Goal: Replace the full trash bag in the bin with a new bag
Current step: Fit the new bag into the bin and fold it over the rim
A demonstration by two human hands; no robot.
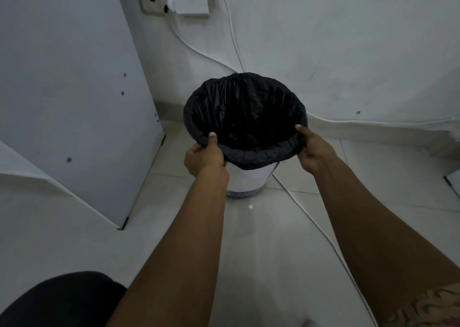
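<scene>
A tall white flat cabinet panel (74, 90) stands at left. Beside it a round pale plastic bin (251, 177) sits on the glossy tiled floor (249, 239), close to the wall, with white cables (234, 40) trailing behind it. The person's left hand (204, 156) pinches the near-left edge of the black plastic trash bag (245, 112), thumb on top and fingers curled under the fold. The right hand (315, 150) grips the near-right edge the same way, its fingers mostly out of sight. The bag lines the bin, its edge folded over the lip all round. The job looks barely begun: the bag is not yet lifted out and no new bag is in view. The bag's interior is too dark to show its contents.
</scene>
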